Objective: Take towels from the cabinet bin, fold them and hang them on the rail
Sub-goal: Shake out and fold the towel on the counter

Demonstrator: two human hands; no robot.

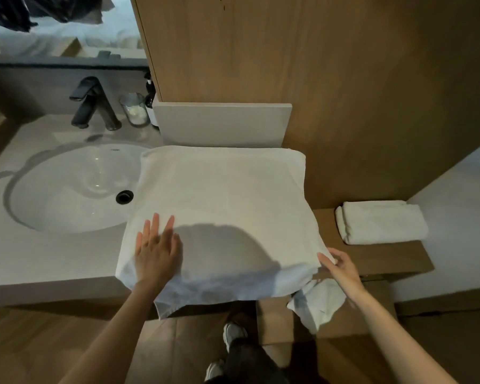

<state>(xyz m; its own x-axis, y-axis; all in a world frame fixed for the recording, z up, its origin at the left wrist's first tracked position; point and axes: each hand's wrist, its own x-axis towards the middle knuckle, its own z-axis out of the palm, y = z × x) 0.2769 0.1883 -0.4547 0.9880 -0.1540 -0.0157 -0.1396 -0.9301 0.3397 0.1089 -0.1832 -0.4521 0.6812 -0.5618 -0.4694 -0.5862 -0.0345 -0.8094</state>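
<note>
The right hand (341, 268) pinches a corner of the towel (222, 200), the left hand (157, 250) spread flat on it; a tug could slide its overhang off the worktop (53, 259).

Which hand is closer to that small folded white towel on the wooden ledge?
Right. The right hand is close in front of the folded white towel, at a corner of the spread white towel; the left hand lies flat on its opposite side.

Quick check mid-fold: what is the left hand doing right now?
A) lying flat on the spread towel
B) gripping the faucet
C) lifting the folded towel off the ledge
A: the left hand lies with straight fingers on the white towel spread on the counter.
</note>
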